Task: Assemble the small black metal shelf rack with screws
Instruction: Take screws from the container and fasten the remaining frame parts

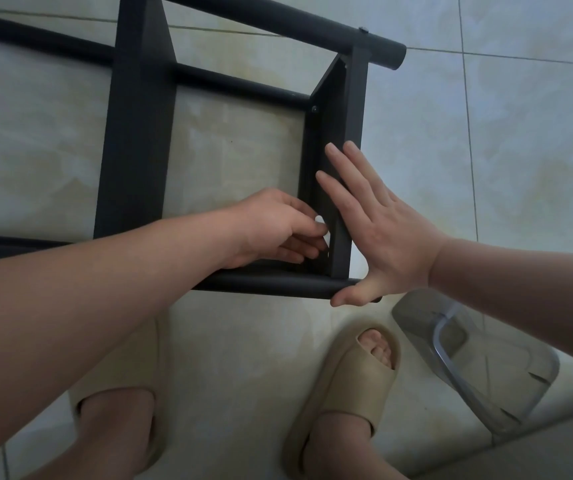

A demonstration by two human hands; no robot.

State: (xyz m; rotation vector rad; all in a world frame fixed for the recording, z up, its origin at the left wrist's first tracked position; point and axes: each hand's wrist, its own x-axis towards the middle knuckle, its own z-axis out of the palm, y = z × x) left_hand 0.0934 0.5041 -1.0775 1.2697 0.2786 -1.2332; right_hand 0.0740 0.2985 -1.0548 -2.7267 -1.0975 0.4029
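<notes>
Two hands: right hand (382, 230) flat on rack panel (357, 98), left hand (276, 226) tight around white piece (320, 220).

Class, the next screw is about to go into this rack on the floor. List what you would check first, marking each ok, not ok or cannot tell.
1. Right hand braces the panel: ok, it lies flat against the outer side.
2. Left hand is at the panel's inner face, near the tube: ok.
3. Screw held in the left fingers: cannot tell, hidden.
4. Holes in panel and tube line up: cannot tell.
5. Far corner screw fitted: ok.
6. Slipper apart from the tube: ok.
</notes>
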